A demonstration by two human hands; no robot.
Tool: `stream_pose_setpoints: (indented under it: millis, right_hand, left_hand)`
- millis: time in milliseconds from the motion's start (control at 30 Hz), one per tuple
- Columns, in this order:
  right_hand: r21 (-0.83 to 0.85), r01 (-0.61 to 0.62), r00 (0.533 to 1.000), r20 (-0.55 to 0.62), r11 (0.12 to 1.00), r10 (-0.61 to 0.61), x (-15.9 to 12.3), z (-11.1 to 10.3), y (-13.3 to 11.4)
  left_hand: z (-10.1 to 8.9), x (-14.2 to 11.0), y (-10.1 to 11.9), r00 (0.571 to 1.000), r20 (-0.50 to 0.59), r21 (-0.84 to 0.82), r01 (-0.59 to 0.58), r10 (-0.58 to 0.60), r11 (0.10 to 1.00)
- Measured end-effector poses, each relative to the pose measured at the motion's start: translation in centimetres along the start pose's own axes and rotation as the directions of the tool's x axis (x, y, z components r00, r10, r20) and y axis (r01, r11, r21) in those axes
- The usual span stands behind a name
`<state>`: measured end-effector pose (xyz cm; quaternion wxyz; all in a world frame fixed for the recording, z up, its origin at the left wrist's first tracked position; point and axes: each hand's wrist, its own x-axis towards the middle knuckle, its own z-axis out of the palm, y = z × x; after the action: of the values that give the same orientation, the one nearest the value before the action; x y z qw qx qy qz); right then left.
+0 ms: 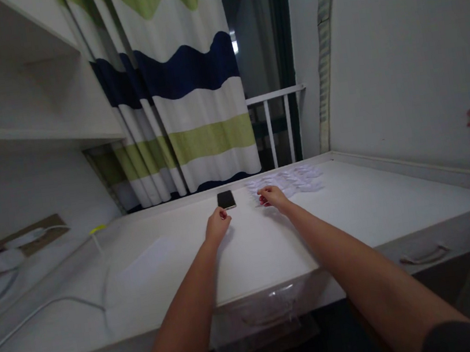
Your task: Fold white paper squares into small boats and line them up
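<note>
While the left hand [218, 228] hovers empty, fingers loosely curled, just short of a black smartphone [226, 200] at its one o'clock, the right hand [273, 198] holds nothing either, fingertips just beside a crumpled translucent sheet [288, 182] at two o'clock. Both lie on the white worktop [246, 256].

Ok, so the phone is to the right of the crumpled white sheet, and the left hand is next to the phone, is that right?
Not quite: the head view shows the phone to the left of the crumpled white sheet, not the right. The left hand is next to the phone, as you said.
</note>
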<state>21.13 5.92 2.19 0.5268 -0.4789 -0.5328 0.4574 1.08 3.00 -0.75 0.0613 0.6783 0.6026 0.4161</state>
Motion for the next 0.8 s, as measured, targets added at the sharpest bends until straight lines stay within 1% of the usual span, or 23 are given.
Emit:
stream_pose_setpoints:
  millis: [67,133,167,267,367,433,533,600,667,800]
  right_hand:
    - [0.003,-0.013,0.999,0.038,1.000,0.013,-0.5,1.0,1.0]
    - [0.021,-0.003,0.997,0.074,1.000,0.002,-0.7,1.7,2.1]
    - [0.017,-0.004,0.996,0.085,1.000,0.003,-0.7,1.9,2.6]
    - [-0.042,0.080,0.991,0.112,0.996,-0.075,-0.5,2.1,3.9]
    - [-0.077,0.165,0.979,0.136,0.983,-0.154,-0.4,1.9,4.5]
    - [-0.092,0.195,0.970,0.167,0.976,-0.178,-0.3,1.9,4.6]
    - [-0.129,0.195,0.969,0.177,0.972,-0.171,-0.3,1.9,4.6]
    - [-0.139,0.195,0.970,0.173,0.971,-0.170,-0.4,1.9,4.5]
    - [-0.128,0.186,0.971,0.177,0.974,-0.162,-0.4,2.0,4.5]
    - [-0.105,0.161,0.975,0.170,0.981,-0.142,-0.5,2.1,4.4]
  left_hand:
    - [-0.3,-0.7,-1.0,0.998,-0.004,-0.033,0.061,-0.061,0.998]
    - [-0.3,-0.9,-1.7,0.992,-0.027,-0.086,0.121,-0.124,0.989]
    - [-0.2,-0.9,-1.9,0.991,-0.027,-0.111,0.126,-0.130,0.986]
    - [0.1,-0.8,-2.2,0.993,-0.010,-0.137,0.113,-0.115,0.984]
    - [0.1,-0.7,-2.4,0.994,-0.038,-0.145,0.097,-0.103,0.985]
    - [0.0,-0.7,-2.5,0.992,-0.053,-0.136,0.102,-0.110,0.985]
    - [-0.5,-0.6,-2.6,0.997,-0.009,-0.086,0.075,-0.076,0.993]
    - [-1.4,-0.3,-2.9,0.998,0.006,-0.037,0.059,-0.059,0.998]
    - [-2.7,-0.1,-3.6,0.999,0.021,0.025,0.043,-0.044,0.999]
    - [-6.5,0.2,-6.0,0.997,0.065,0.162,0.035,-0.046,0.986]
